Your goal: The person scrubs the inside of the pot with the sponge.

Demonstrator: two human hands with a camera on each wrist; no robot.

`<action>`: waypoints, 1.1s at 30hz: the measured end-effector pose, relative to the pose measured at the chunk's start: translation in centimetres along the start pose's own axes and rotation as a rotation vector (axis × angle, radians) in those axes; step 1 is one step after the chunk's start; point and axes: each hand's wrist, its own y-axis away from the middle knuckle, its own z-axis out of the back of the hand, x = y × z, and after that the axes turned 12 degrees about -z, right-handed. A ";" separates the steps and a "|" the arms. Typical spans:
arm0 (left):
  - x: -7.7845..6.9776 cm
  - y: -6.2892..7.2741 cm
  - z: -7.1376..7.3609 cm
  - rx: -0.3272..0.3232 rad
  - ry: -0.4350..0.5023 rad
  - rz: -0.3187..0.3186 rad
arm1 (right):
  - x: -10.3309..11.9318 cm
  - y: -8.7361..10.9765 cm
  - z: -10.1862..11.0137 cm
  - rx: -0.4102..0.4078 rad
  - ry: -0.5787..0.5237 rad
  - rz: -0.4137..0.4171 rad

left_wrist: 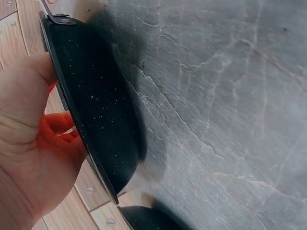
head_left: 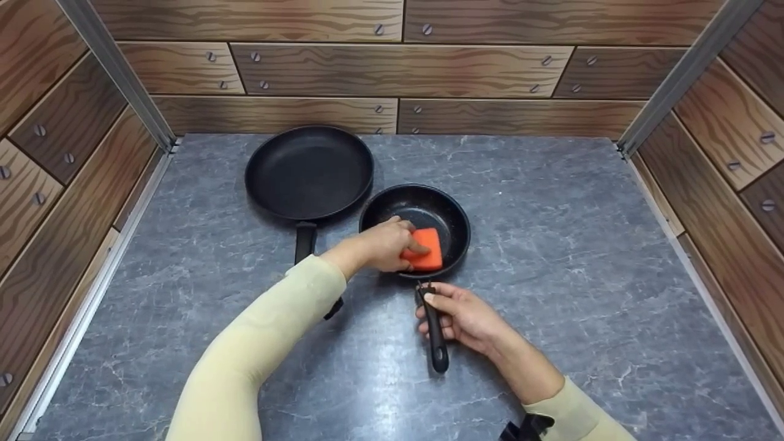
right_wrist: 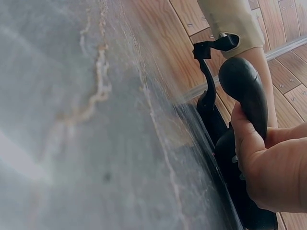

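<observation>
The small black frying pan (head_left: 450, 211), speckled on its outer side (left_wrist: 96, 105), sits near the middle of the table. Inside it my left hand (head_left: 387, 245) holds an orange sponge (head_left: 429, 250) against the near part of the pan, fingers bent over one side. Only a bit of orange shows behind the rim in the left wrist view. My right hand (head_left: 468, 318) grips the pan's black handle (head_left: 436, 340), thumb on top near the metal joint. In the right wrist view, the handle's rounded end (right_wrist: 237, 79) sticks out past the fingers.
A larger black frying pan (head_left: 309, 174) stands behind and left of the small one, its handle (head_left: 305, 242) pointing towards me, partly covered by my left sleeve (head_left: 263, 331). Wood-patterned panels (head_left: 398, 70) wall the grey marbled table (head_left: 551, 245) at the back and sides.
</observation>
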 end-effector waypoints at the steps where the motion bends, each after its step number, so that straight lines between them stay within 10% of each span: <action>1: 0.0 -0.1 0.0 -0.002 -0.002 0.003 | 0.0 0.0 0.0 0.001 0.001 0.000; 17: 0.5 -1.8 -0.5 -0.046 0.106 0.058 | 0.0 -0.1 0.0 -0.004 0.007 -0.003; 33: 1.1 -2.7 -1.2 -0.107 -0.031 0.089 | 0.1 0.0 0.2 0.003 0.005 -0.003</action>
